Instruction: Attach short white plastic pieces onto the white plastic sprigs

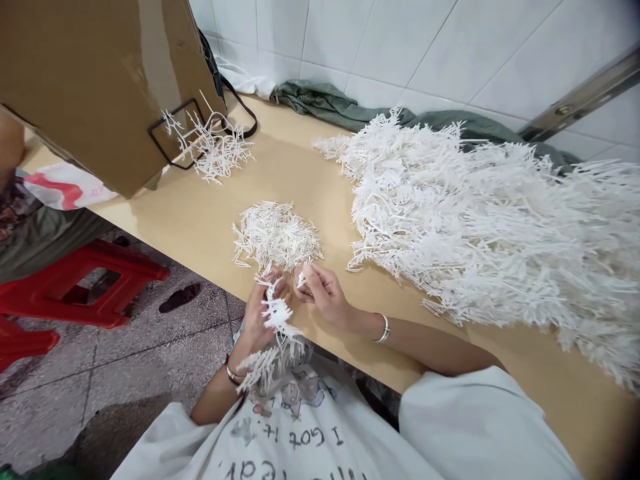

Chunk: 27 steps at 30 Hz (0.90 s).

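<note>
My left hand is closed round a white plastic branching strip that hangs down over my lap. My right hand pinches a small white plastic piece at the strip's upper end, fingers pressed together. Both hands hover at the near edge of the wooden table. Just beyond them lies a small heap of loose white plastic pieces.
A very large pile of white plastic strips covers the table's right side. A cardboard box stands at the left with a few strips beside it. Green cloth lies by the tiled wall. Red stools stand on the floor.
</note>
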Each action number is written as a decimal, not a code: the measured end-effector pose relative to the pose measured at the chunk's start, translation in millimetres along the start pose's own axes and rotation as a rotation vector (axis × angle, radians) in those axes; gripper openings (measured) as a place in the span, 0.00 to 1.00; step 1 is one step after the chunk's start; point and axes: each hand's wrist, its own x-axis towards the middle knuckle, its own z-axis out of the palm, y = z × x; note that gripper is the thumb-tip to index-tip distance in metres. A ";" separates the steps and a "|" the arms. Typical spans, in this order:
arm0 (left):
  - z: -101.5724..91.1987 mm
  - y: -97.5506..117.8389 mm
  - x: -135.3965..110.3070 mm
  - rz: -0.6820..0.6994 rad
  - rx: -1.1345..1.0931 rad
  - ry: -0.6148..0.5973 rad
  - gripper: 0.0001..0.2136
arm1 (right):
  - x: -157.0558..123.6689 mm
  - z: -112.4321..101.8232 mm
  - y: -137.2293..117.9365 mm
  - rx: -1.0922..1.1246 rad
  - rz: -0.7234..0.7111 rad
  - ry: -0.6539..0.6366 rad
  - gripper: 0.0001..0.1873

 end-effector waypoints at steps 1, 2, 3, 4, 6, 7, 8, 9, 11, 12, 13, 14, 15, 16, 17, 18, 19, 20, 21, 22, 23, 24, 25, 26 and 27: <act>-0.1 -0.8 0.1 0.004 -0.001 0.001 0.13 | 0.7 -1.0 -2.0 -0.026 -0.015 -0.015 0.21; 0.0 -1.9 -0.3 0.010 0.015 0.011 0.13 | 2.0 -2.6 -3.7 -0.088 -0.050 -0.022 0.21; 0.2 -3.4 -1.1 0.013 0.038 0.028 0.13 | 4.0 -4.7 -5.1 -0.175 -0.101 -0.014 0.22; 0.4 -5.0 -2.2 0.018 0.059 0.055 0.13 | 6.6 -7.5 -6.0 -0.266 -0.150 0.005 0.22; 0.9 -8.0 -4.7 0.028 0.093 0.110 0.13 | 13.1 -14.6 -7.2 -0.411 -0.208 0.036 0.24; 1.1 -9.2 -5.8 0.034 0.107 0.135 0.13 | 16.5 -18.5 -7.7 -0.467 -0.212 0.044 0.24; 1.3 -10.3 -6.7 0.046 0.115 0.155 0.12 | 19.7 -22.3 -8.3 -0.513 -0.202 0.044 0.25; 1.3 -11.2 -7.2 0.061 0.122 0.171 0.12 | 22.5 -25.7 -8.9 -0.554 -0.188 0.037 0.25; 1.2 -12.5 -7.3 0.086 0.132 0.204 0.12 | 26.3 -30.8 -10.1 -0.635 -0.176 0.024 0.24; 0.9 -13.0 -7.1 0.097 0.136 0.221 0.12 | 27.3 -32.3 -10.5 -0.676 -0.175 0.021 0.24; 0.6 -13.4 -6.8 0.102 0.141 0.237 0.12 | 27.9 -33.2 -10.5 -0.713 -0.174 0.017 0.24; 0.4 -13.6 -6.4 0.101 0.145 0.251 0.12 | 28.2 -33.7 -10.1 -0.749 -0.174 0.017 0.24; 0.2 -13.7 -6.2 0.097 0.148 0.263 0.12 | 28.2 -33.9 -9.3 -0.784 -0.176 0.021 0.23; 0.2 -13.7 -6.1 0.099 0.146 0.276 0.12 | 28.2 -34.0 -8.3 -0.819 -0.180 0.027 0.22; 0.4 -13.6 -6.1 0.101 0.144 0.285 0.13 | 28.2 -34.1 -7.1 -0.857 -0.185 0.036 0.20; 0.8 -13.4 -6.1 0.105 0.141 0.292 0.13 | 28.1 -34.3 -6.0 -0.898 -0.191 0.049 0.18; 1.4 -13.3 -6.2 0.111 0.139 0.297 0.12 | 28.0 -34.5 -5.2 -0.941 -0.202 0.069 0.15; 2.1 -13.3 -6.3 0.122 0.137 0.303 0.12 | 27.8 -34.7 -5.1 -0.978 -0.217 0.093 0.12; 2.9 -13.4 -6.3 0.136 0.137 0.306 0.12 | 27.3 -34.8 -5.7 -1.001 -0.240 0.113 0.11; 3.5 -13.6 -6.3 0.148 0.138 0.303 0.13 | 26.6 -34.5 -7.2 -1.004 -0.271 0.119 0.11; 4.0 -13.9 -6.1 0.160 0.141 0.295 0.13 | 25.5 -33.9 -9.4 -0.982 -0.313 0.098 0.12; 4.3 -14.2 -5.9 0.175 0.144 0.286 0.13 | 24.0 -32.9 -12.2 -0.945 -0.366 0.048 0.13; 4.5 -14.6 -5.6 0.192 0.148 0.274 0.14 | 22.3 -31.4 -15.2 -0.912 -0.420 -0.023 0.16; 4.3 -14.8 -5.1 0.211 0.149 0.265 0.14 | 20.4 -29.6 -18.0 -0.894 -0.468 -0.102 0.18; 4.1 -15.0 -4.6 0.227 0.145 0.258 0.14 | 18.5 -27.5 -20.4 -0.892 -0.503 -0.174 0.20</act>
